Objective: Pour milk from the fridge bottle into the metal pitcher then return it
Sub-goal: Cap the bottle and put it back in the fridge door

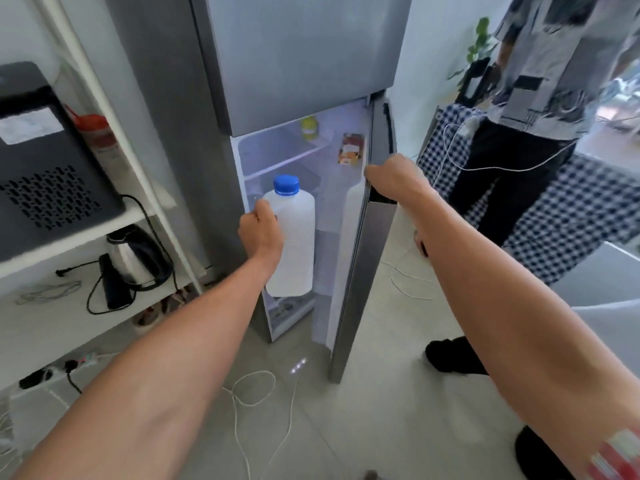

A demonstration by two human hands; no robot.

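Note:
A white plastic milk bottle (297,237) with a blue cap (286,185) hangs upright in front of the open lower compartment of the grey fridge (298,64). My left hand (260,233) is shut on the bottle's handle side. My right hand (394,176) grips the top edge of the fridge door (360,258), which stands partly open. Inside the fridge, a yellow jar (309,127) stands on the upper shelf and a carton (351,148) sits in the door rack. The metal pitcher is not in view.
A white shelf unit on the left holds a black appliance (41,161), a red-lidded container (98,140) and an electric kettle (136,258). White cables (249,393) lie on the tiled floor. Another person (526,133) stands at the right by a chequered tablecloth (568,216).

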